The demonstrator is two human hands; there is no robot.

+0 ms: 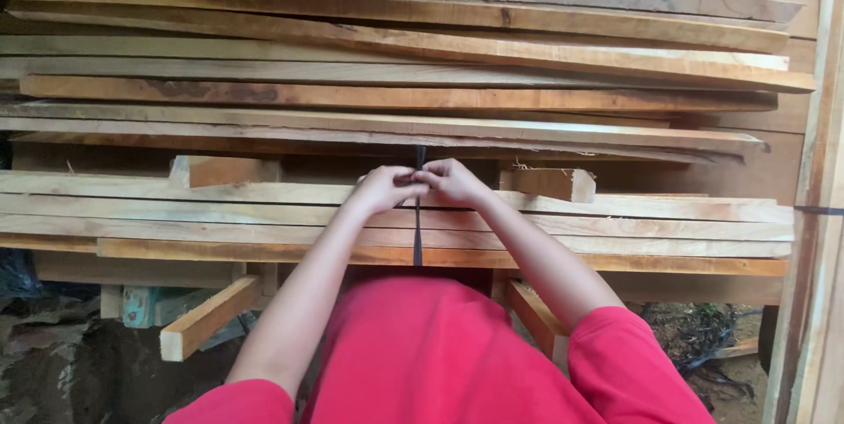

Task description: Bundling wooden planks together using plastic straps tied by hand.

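Stacked planks (pixel 264 213); both grips pinching black strap (pixel 418 231).

Wooden crosspieces (pixel 209 314) jutted out beneath, carrying the lower bundle of planks (pixel 615 222); short wooden spacer blocks (pixel 549 183) sat on that bundle; the upper stack of boards (pixel 396 81) rested across them.

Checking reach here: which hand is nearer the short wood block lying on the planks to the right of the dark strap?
Right. The right hand sits at the dark strap, on the wood block's side; the left hand is on the strap's far side.
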